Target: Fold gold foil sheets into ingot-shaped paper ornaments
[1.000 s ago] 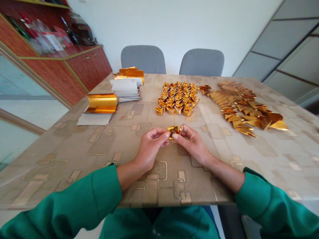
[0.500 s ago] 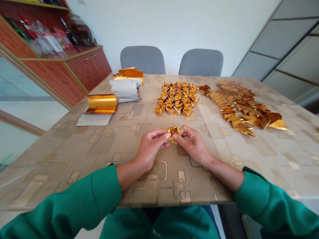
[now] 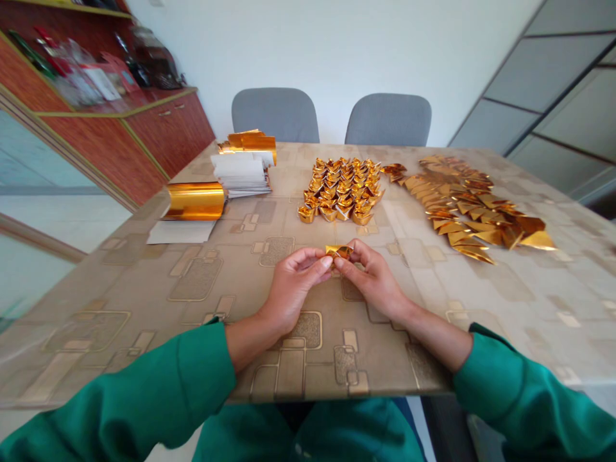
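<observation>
As the left hand point(image 3: 298, 276) and the right hand point(image 3: 370, 277) grasp a small folded piece of gold foil point(image 3: 338, 251) between their fingertips, the piece sits between them, over a patterned tablecloth point(image 3: 120, 359). Farther along the table lie rows of folded gold ingots point(image 3: 341, 191), a spread of gold triangles point(image 3: 474, 208), and a gold foil roll point(image 3: 195, 201).

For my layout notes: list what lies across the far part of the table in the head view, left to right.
curled gold foil, white paper stack, folded gold ingots, flat gold foil folds
</observation>
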Available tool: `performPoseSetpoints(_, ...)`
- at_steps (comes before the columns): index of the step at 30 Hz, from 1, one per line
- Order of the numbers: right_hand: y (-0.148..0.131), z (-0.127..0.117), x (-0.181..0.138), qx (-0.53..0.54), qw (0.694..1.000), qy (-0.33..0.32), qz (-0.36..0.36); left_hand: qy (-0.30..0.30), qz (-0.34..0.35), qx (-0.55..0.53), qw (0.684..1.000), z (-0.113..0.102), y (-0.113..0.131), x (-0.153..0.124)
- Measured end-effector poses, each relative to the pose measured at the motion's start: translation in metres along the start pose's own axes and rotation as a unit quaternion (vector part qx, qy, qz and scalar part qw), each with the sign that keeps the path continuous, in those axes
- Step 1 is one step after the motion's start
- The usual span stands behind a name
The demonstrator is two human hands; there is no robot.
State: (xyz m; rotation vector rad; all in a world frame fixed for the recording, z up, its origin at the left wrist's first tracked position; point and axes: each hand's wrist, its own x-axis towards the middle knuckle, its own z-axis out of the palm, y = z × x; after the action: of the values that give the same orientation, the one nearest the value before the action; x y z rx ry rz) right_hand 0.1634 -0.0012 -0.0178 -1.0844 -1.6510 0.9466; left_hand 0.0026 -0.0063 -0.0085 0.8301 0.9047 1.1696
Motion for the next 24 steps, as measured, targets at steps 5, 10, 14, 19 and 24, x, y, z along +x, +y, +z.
performPoseSetpoints(5, -0.009, -0.003, 0.001, -0.017, 1.0, -0.011, 0.002, 0.044, 0.013, 0.026, 0.999, 0.0, -0.001, 0.001)
performPoseSetpoints(10, -0.012, -0.005, 0.001, -0.016, 1.0, 0.004, 0.011, 0.024, 0.01, 0.073, 0.997, 0.003, -0.002, 0.0)
performPoseSetpoints(14, -0.009, -0.006, 0.002, -0.03, 0.999, 0.006, 0.007, 0.013, -0.01, 0.092, 0.996, 0.003, -0.003, 0.0)
performPoseSetpoints(19, -0.008, -0.006, 0.002, -0.026, 0.999, -0.013, 0.017, 0.019, 0.006, 0.111, 0.994, 0.003, -0.006, -0.003)
performPoseSetpoints(24, -0.007, -0.008, 0.005, -0.025, 0.999, -0.036, 0.002, -0.011, -0.013, 0.106, 0.994, 0.004, -0.007, -0.005)
